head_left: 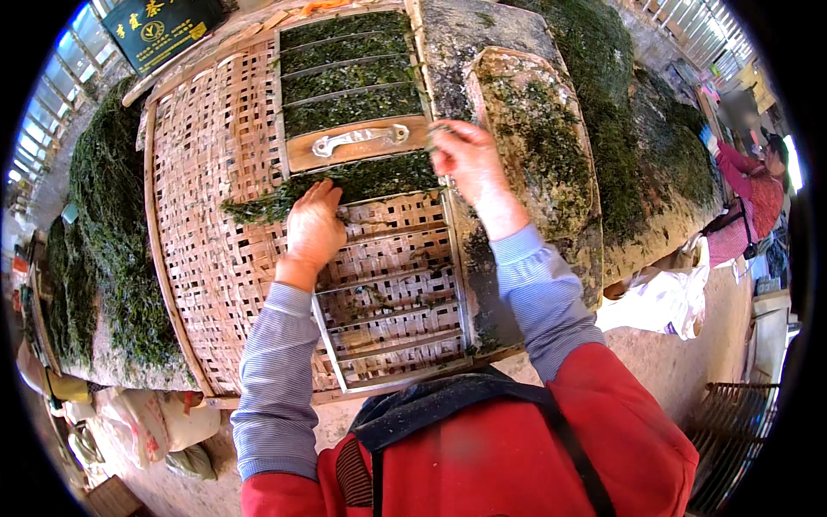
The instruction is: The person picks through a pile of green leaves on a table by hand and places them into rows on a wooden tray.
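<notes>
A long slotted frame [329,340] lies on a woven bamboo mat [207,172], its far slots packed with dark green leaves [345,82]. Across its middle rests a wooden block [301,158] with a metal handle [362,138] on top. My left hand [314,226] is closed over the near edge of a loose strip of leaves [375,179] just below the block, its fingertips partly buried. By the block's right end, my right hand [469,159] is held in a pinch at the frame's side rail, with scraps of green at its fingertips.
Heaped leaves [112,198] lie left of the mat, with larger piles [594,112] on the right. A shallow leaf-strewn tray [538,151] sits beside the frame. Another person [749,194] works at far right, near a white sack [668,302]. A dark green box [159,33] stands at the back.
</notes>
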Motion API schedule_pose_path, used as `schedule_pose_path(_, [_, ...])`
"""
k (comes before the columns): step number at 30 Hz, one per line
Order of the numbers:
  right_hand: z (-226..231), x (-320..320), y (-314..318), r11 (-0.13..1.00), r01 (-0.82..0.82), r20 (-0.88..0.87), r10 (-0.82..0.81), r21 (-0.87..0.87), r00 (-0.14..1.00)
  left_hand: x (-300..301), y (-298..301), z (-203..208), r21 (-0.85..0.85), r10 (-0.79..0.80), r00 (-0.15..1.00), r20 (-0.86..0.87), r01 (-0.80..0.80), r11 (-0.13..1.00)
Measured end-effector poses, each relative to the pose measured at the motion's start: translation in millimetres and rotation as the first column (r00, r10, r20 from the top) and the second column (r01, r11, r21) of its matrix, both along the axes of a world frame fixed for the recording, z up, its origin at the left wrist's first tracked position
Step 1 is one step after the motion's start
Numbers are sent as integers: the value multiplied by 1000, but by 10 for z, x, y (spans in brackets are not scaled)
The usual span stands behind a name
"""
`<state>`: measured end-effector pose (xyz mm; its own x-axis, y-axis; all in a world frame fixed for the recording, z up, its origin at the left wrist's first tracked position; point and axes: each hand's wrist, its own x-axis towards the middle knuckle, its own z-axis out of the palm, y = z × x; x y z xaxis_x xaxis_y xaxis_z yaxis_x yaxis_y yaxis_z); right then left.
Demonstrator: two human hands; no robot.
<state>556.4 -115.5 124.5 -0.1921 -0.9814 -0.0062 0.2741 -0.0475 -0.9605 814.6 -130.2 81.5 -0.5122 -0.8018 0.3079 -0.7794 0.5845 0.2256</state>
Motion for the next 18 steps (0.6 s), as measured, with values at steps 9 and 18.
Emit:
schedule_pose_path(9, [-188,1009,-258,928,-372,-579,324,39,748,806,-16,-61,0,219,955,-198,-223,975])
schedule_pose_path(18, [-336,1318,-92,858,-503,-993,122,109,-8,751,-225,-250,10,250,964,-89,-251,968])
